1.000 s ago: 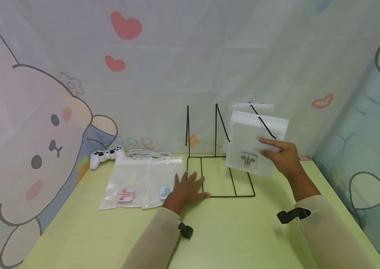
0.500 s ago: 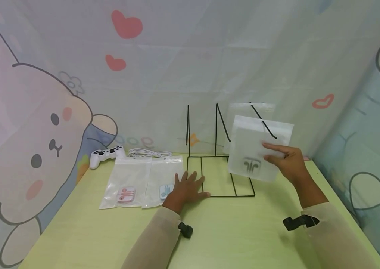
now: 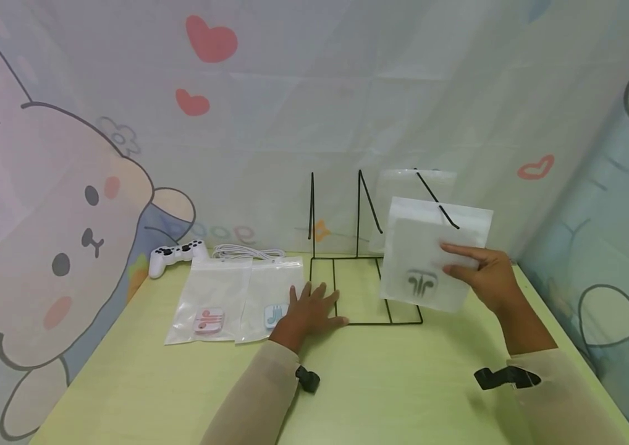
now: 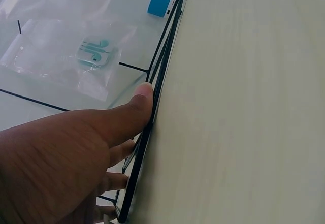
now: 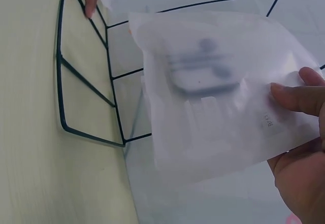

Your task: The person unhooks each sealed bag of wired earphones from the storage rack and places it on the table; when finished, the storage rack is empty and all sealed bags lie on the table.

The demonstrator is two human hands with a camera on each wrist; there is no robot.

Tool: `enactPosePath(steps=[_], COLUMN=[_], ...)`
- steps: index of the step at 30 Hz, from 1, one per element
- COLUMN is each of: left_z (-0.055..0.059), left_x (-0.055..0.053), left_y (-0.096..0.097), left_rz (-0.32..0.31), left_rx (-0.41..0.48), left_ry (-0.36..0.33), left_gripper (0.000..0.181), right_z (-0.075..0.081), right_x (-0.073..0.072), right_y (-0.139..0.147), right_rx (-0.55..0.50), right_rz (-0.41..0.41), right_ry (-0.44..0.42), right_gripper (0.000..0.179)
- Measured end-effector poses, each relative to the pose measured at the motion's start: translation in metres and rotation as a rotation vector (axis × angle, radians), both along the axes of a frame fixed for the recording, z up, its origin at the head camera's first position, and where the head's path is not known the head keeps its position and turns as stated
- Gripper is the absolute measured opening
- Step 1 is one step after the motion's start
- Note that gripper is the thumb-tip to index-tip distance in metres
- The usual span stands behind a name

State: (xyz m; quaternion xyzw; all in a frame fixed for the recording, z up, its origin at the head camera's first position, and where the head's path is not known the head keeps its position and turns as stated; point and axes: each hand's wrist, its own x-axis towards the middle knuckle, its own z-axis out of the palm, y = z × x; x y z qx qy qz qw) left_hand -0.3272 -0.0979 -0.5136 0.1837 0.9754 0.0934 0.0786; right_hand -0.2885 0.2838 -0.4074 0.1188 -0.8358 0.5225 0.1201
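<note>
My right hand (image 3: 489, 275) pinches the right side of a frosted plastic bag (image 3: 414, 247) between thumb and fingers. Inside the bag, a dark set of earphones in a square case (image 5: 203, 69) shows through. The rightmost prong of a black wire rack (image 3: 367, 322) crosses the bag's top edge, its tip sticking out in front. Farther back on that prong hangs another translucent bag (image 3: 392, 185). My left hand (image 3: 309, 316) rests with spread fingers on the rack's base at its left side; the thumb (image 4: 143, 99) lies along the front bar.
Left of the rack lie two zip bags, one with pink earphones (image 3: 209, 321), one with blue earphones (image 3: 275, 315). Behind them are a white game controller (image 3: 178, 254) and a coiled white cable (image 3: 248, 253). A printed cloth backdrop (image 3: 292, 93) stands behind the table.
My right hand has drawn the frosted bag downward, rightward and toward me, nearer the prong's tip. The left hand has stayed on the rack base.
</note>
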Motion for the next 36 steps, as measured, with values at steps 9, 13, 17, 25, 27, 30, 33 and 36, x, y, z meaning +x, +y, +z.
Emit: enactPosePath(steps=[9,13,17,25,27,30,33,36], left_z=[0.002,0.001,0.002,0.004,0.006,0.007,0.007,0.006], left_x=[0.001,0.001,0.003,0.004,0.004,0.005,0.005,0.005], left_y=[0.0,0.0,0.0,-0.001,-0.001,-0.001,-0.001,-0.001], left_rz=[0.001,0.001,-0.001,-0.003,-0.002,-0.002,-0.001,0.003], left_rx=[0.014,0.018,0.03,0.021,0.028,0.03,0.028,0.029], left_ry=[-0.003,-0.007,-0.01,-0.014,-0.015,-0.016,-0.012,-0.009], left_gripper=[0.083,0.083,0.082,0.082,0.082,0.082,0.081,0.081], right_z=[-0.003,-0.005,-0.007,-0.009,-0.01,-0.01,-0.01,-0.01], right_x=[0.013,0.02,0.028,0.04,0.043,0.046,0.049,0.052], right_y=[0.002,0.001,-0.002,-0.005,-0.006,-0.007,-0.008,-0.009], right_rx=[-0.125,-0.15,-0.2,-0.33,-0.344,-0.356,-0.362,-0.376], right_rz=[0.06,0.069,0.069,0.083,0.088,0.093,0.094,0.099], right_ry=[0.026,0.094,0.118,0.143,0.151,0.165,0.178,0.194], right_gripper=[0.049,0.046,0.044,0.044,0.044,0.044,0.044,0.044])
